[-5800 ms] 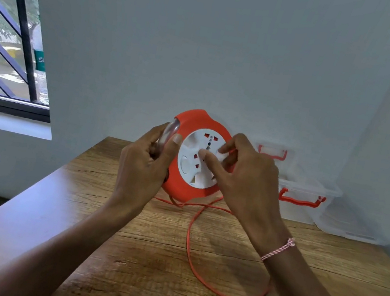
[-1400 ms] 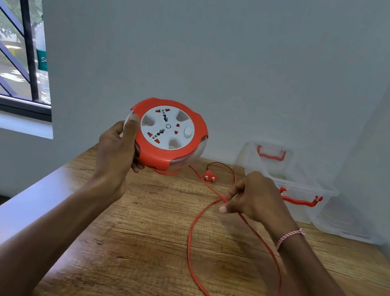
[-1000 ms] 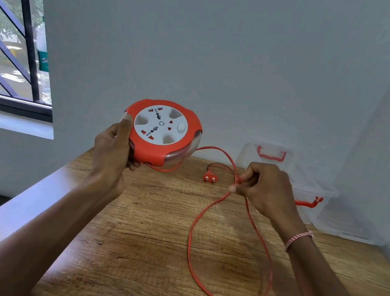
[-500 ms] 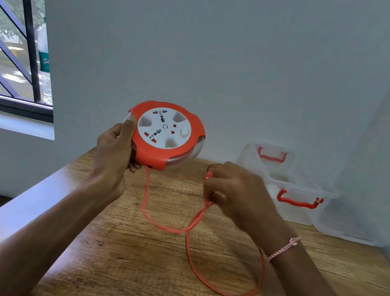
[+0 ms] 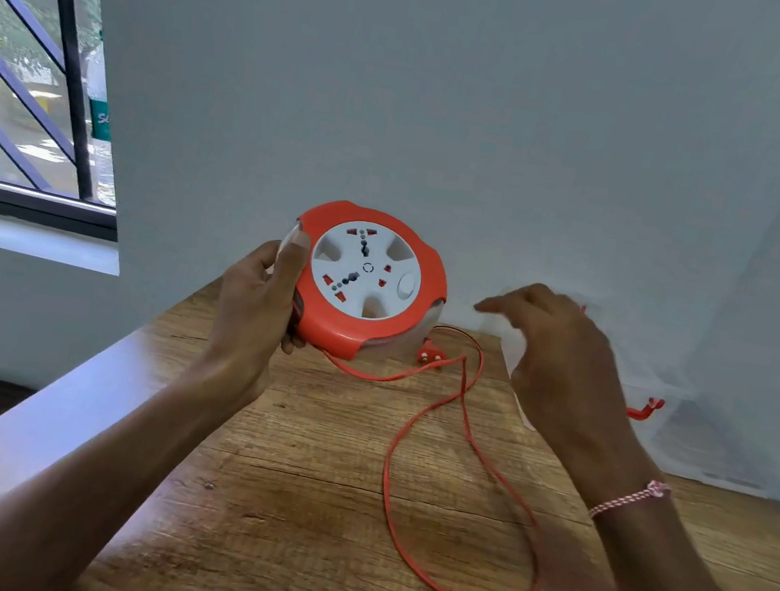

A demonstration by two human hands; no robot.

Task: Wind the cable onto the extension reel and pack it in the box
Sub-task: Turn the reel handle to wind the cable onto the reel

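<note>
Extension reel [image 5: 366, 283], orange housing with a white socket face, held above the far left part of the wooden table [image 5: 287, 511], socket face tilted toward the camera. The left hand [image 5: 257, 305] grasps the reel's left edge, thumb laid on the orange rim beside the socket face, fingers wrapped behind. The socket face carries no readable brand; only a small ring mark sits at its centre, beside a round white button. The one piece of writing in view is on a green sign [image 5: 100, 118] seen through the window bars left of the reel, where the letters "S" and a partial second character show; the rest is cut off by the frame.

The orange cable [image 5: 410, 523] leaves the underside of the reel, dips toward the table, and lies there in a large loose loop to the lower right of the reel. Its plug [image 5: 429, 356] rests on the table just right of the reel's lower edge.

The right hand [image 5: 556, 361] hovers right of the reel, fingers loosely spread and empty, slightly blurred. Half a second ago this hand pinched the cable near the reel; it has since let go and risen, and the loop has spread wider across the table.

The clear storage box [image 5: 668, 422] with orange handles stands against the wall, right of the reel, largely hidden behind the right hand.
</note>
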